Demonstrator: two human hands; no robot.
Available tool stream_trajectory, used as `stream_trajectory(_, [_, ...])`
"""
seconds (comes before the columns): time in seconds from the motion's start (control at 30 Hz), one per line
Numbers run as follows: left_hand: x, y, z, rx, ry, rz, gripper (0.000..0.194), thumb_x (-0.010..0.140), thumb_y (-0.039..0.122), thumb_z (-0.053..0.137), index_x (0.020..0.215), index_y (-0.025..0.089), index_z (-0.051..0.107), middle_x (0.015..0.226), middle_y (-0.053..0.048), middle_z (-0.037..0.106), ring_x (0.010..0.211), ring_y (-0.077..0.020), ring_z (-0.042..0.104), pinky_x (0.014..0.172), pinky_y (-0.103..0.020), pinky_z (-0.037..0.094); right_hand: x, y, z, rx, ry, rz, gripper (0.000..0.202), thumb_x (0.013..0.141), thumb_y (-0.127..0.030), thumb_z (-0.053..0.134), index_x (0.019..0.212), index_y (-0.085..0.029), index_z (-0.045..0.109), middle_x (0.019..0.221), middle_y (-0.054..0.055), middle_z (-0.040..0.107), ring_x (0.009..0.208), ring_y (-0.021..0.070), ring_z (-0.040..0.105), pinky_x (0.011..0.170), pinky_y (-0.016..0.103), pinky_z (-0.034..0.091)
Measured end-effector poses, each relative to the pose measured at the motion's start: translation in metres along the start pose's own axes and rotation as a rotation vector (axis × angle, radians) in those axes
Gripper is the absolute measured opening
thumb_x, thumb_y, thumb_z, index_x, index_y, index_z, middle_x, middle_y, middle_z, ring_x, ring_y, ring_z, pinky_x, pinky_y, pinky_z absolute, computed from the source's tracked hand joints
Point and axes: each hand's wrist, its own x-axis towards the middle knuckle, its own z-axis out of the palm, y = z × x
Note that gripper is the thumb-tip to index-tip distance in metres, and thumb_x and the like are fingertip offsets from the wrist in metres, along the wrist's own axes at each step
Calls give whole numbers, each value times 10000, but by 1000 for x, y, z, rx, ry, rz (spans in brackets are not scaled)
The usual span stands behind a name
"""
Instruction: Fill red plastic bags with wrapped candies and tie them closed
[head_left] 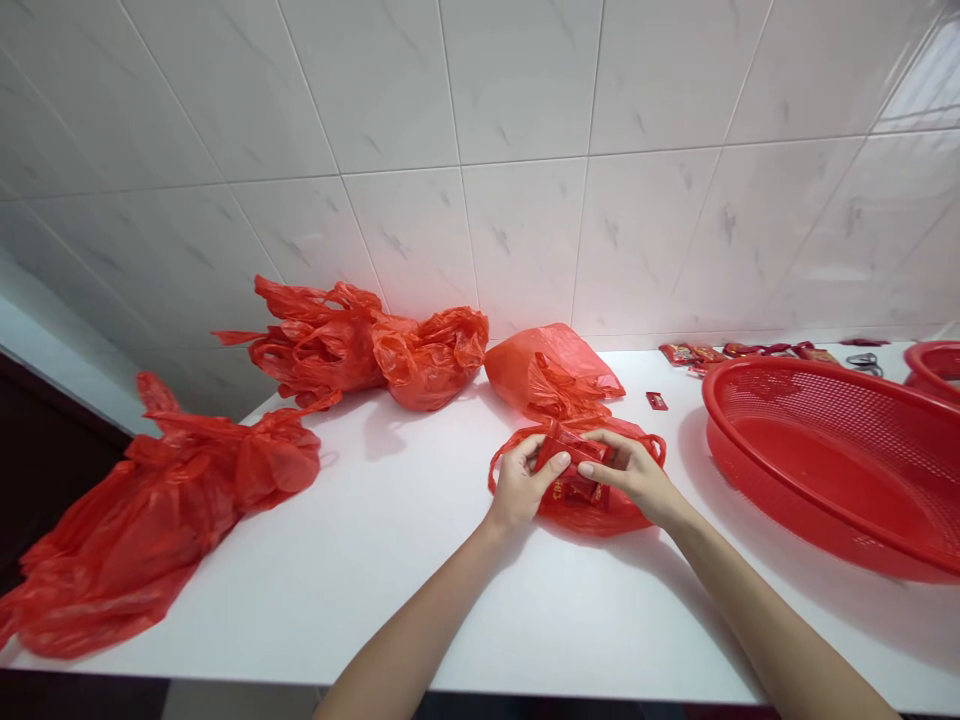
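Observation:
In the head view, my left hand (519,484) and my right hand (636,474) meet over an open red plastic bag (600,520) on the white table. Both are closed, thumbs toward each other, on a small shiny red packet (574,450). More red packets with gold print (564,490) show just beneath my fingers, inside the bag. My fingers cover part of the held packet, so its full shape is hidden. Touching the open bag's far side is a fuller red plastic bag (544,360).
Bunched red bags (319,340), (431,355) stand along the tiled wall, and a larger red bag (165,510) lies at the left. A red perforated basket (840,480) sits at right. Behind it are red packets (739,350) and scissors (864,362). One small packet (656,401) lies alone.

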Motion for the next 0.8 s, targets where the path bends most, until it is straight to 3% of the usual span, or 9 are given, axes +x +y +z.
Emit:
stream_trajectory(0.27, [5,2,-1,-161,-20,-121,347,728,378,804,997,171,731,985,-60,746,889,-215,694,818,-332,548,2,8,-6,116,15,71,349,705,-405,845,973,-228,709,912,18,725,824,201,665,745,328,534])
stream_trajectory(0.4, [7,0,-6,-152,-17,-116,290,730,309,781,990,189,738,1013,-57,746,989,-222,681,941,-351,506,5,14,-10,158,49,55,296,714,-364,823,964,-242,723,985,28,736,968,227,675,869,362,534])
stream_trajectory(0.57, [10,-6,-11,-69,63,-40,103,654,223,790,738,193,740,1107,-74,716,1106,-245,643,1034,-375,458,6,18,-11,123,119,104,423,671,-264,783,1088,-273,713,1191,48,709,1195,260,602,997,398,491])
stream_trajectory(0.67, [11,-12,-12,-45,60,2,46,669,214,769,710,203,749,1204,-82,684,1152,-246,626,1047,-377,450,5,17,-11,207,112,158,498,674,-248,741,1167,-286,678,1152,46,710,1065,239,655,978,417,506])
stream_trajectory(0.8, [12,-18,-14,50,33,62,77,704,193,694,711,221,765,1015,-63,731,1007,-223,667,973,-373,494,3,14,-12,367,-6,168,600,656,-248,752,1243,-312,643,916,8,689,826,191,654,826,390,561])
